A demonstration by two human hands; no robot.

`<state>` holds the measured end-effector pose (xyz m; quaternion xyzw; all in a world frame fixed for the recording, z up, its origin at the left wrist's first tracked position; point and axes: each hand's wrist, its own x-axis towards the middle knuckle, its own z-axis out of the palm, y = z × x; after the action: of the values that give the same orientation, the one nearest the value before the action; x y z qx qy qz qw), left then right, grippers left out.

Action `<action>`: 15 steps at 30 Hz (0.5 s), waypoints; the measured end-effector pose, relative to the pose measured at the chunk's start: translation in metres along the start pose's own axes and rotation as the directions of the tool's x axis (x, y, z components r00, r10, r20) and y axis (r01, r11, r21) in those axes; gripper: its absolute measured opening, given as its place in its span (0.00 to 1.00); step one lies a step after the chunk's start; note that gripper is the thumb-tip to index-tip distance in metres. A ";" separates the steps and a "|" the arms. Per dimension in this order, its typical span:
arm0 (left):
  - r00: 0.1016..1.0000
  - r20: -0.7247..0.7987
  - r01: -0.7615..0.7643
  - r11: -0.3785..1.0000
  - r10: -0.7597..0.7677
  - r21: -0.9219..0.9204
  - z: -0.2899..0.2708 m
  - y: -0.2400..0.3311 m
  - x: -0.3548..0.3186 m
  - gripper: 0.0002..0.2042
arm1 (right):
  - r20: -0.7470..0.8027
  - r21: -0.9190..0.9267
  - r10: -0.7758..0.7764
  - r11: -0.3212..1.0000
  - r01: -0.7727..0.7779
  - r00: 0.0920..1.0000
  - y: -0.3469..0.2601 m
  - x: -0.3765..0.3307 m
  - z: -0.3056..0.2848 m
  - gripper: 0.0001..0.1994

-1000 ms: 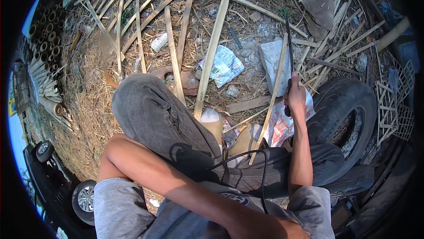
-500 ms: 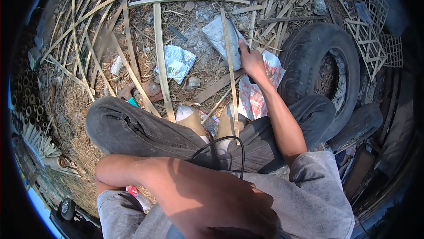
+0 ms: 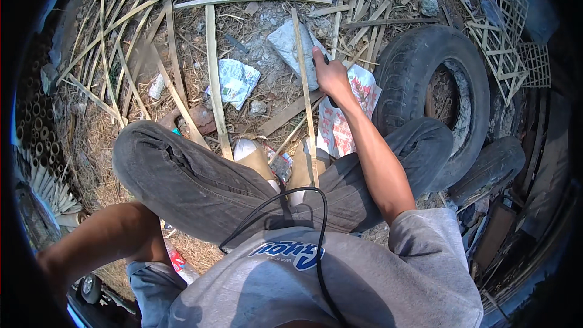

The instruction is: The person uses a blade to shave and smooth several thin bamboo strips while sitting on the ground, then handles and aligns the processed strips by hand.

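My right hand (image 3: 332, 78) is wrapped round the dark handle of a thin-bladed tool that looks like a knife (image 3: 327, 59). Its blade, seen nearly edge-on, points away from me across a grey stone block (image 3: 283, 41). Just left of that hand, a pale bamboo strip (image 3: 302, 76) crosses the block and runs down between my feet to my lap. My left arm reaches out to the lower left. At the dark rim, my left hand (image 3: 51, 279) shows only in part, with its fingers hidden.
A worn tyre (image 3: 401, 73) lies beside my right knee, next to a red-printed white sack (image 3: 346, 125). Long bamboo strips (image 3: 211, 55) and a crumpled packet (image 3: 238, 82) lie ahead. Woven lattice pieces (image 3: 507, 43) stand far right; bamboo tubes (image 3: 39, 128) are stacked left.
My left arm has swung from across my chest out to the lower left. A dark cord now hangs in view over my shirt. My right hand keeps its grip near the block.
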<state>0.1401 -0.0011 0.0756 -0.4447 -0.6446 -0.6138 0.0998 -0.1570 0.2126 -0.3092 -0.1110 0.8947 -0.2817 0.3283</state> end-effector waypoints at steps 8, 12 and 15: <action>0.989 -0.072 0.144 0.938 -0.128 0.315 0.045 0.011 0.037 0.07 | 0.130 0.038 0.033 0.999 -0.038 0.991 -0.028 -0.012 -0.006 0.44; 0.987 -0.082 0.159 0.925 -0.139 0.346 0.056 0.007 0.042 0.07 | 0.128 0.061 0.002 0.998 -0.010 0.992 -0.012 -0.013 -0.012 0.43; 0.988 -0.082 0.155 0.912 -0.134 0.380 0.060 0.007 0.046 0.07 | 0.120 0.073 -0.005 0.997 -0.004 0.993 -0.017 -0.009 -0.016 0.42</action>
<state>0.1426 0.0711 0.0979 -0.3506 -0.7808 -0.4927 0.1569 -0.1602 0.2086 -0.2845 -0.1157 0.8625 -0.3073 0.3852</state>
